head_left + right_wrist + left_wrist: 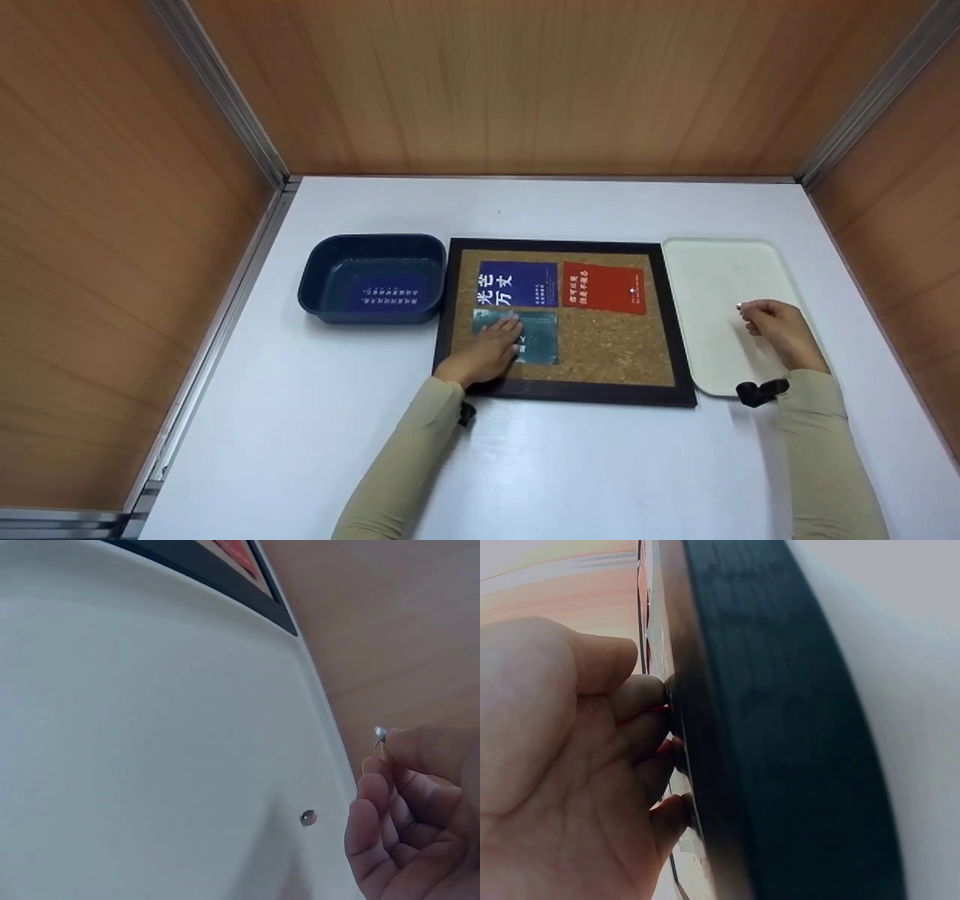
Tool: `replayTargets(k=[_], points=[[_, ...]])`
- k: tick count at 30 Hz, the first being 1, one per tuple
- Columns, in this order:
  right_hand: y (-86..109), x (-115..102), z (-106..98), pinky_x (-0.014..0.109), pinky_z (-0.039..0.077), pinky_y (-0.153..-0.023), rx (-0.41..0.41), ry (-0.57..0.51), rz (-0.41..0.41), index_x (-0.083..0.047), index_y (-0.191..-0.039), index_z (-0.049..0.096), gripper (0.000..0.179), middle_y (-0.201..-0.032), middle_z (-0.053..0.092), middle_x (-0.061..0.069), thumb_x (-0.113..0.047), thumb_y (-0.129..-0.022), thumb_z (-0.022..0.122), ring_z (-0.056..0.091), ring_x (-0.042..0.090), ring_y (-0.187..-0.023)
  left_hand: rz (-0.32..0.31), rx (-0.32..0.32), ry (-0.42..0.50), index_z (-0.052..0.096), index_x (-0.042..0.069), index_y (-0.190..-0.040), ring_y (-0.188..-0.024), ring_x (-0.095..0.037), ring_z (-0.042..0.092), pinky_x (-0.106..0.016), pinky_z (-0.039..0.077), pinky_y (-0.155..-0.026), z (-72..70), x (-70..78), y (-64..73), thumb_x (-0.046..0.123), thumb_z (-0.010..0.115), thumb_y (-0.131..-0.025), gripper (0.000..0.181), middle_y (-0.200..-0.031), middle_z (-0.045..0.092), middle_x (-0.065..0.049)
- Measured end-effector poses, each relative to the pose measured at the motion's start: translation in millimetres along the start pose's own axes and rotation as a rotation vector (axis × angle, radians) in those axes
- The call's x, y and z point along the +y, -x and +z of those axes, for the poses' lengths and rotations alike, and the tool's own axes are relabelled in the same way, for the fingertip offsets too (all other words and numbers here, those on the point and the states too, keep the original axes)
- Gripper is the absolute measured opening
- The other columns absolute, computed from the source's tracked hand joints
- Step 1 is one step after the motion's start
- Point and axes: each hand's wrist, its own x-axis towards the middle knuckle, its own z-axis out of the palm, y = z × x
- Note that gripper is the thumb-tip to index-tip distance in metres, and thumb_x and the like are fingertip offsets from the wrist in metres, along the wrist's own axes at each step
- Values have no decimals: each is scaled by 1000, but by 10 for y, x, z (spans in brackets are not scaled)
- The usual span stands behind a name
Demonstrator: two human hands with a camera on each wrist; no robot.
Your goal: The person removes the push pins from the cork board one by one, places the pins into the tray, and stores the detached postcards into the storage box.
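head view: wood-grain panels [525, 90] stand round three sides of a white table [255, 435]. on it lies a black-framed cork board [611, 352], with a cream-white tray [712, 277] just beside it on the right and a dark blue basin [375, 239] on the left. two khaki sleeves [397, 480] reach in from the near side. the left hand [487, 351] lies over the board's lower left, its fingers side by side with fingertips pressing on a teal card [544, 331]. directly above that sits a violet-blue card [529, 283] with white characters, and to its right a red card [611, 289]; a blue printed card [390, 292] rests inside the basin. the right hand [784, 330] is raised over the tray — thumb and forefinger pinched together on a silvery thumbtack [380, 734], the other fingers curled in. smallest of all, a shiny round piece [308, 817] lies on the tray below that hand — too small to name surely.
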Motion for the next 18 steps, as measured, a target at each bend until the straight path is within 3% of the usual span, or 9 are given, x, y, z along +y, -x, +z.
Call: replayTargets(k=[3,10,18], points=[[-7,18,-19,14,53,-75,-3,15,8,4,-114,56,37,-107,62,2,-29,-100,46,55,1,-83,8,1,5,22,9,-153,-150,-22,12,-42,14,-122,3,-1,-4,28,29,-106,51,-162,14,-4],[-57,23,-24,15,53,-73,-27,53,44,13,-125,49,47,-98,58,-6,-28,-101,43,55,0,-81,8,0,19,23,8,-153,-150,-23,12,-43,14,-122,-2,6,3,27,30,-106,51,-162,15,-5],[-88,35,-31,19,51,-68,-43,82,84,11,-125,49,47,-90,58,-4,-28,-101,42,51,2,-75,7,7,5,24,9,-153,-150,-23,13,-43,15,-122,-7,10,1,27,30,-106,51,-161,16,-5]])
